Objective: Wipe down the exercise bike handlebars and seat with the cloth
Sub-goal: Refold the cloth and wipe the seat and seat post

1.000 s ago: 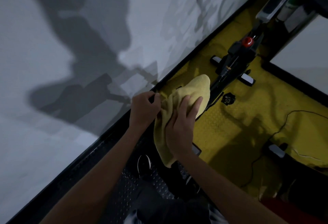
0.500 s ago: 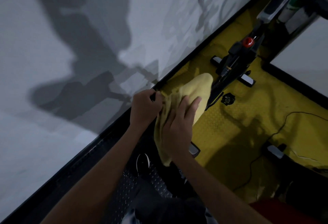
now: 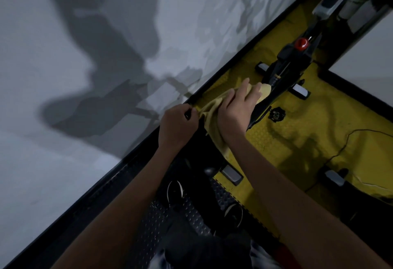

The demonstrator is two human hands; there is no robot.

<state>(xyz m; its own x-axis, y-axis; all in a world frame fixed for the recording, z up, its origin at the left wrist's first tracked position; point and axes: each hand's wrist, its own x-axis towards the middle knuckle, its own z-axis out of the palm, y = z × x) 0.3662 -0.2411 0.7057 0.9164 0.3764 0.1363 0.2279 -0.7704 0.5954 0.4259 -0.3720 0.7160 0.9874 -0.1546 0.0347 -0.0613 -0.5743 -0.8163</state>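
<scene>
Now wiping seat: your right hand (image 3: 236, 109) presses cloth (image 3: 214, 117) flat, fingers spread; left hand (image 3: 177, 127) pinches cloth corner beside seat; next, handlebars beyond red knob (image 3: 301, 44).

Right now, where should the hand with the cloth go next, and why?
Probably a short stroke forward along the dark bike part. The right hand presses the yellow cloth flat on it, while the left hand grips the cloth's bunched near edge.
</scene>
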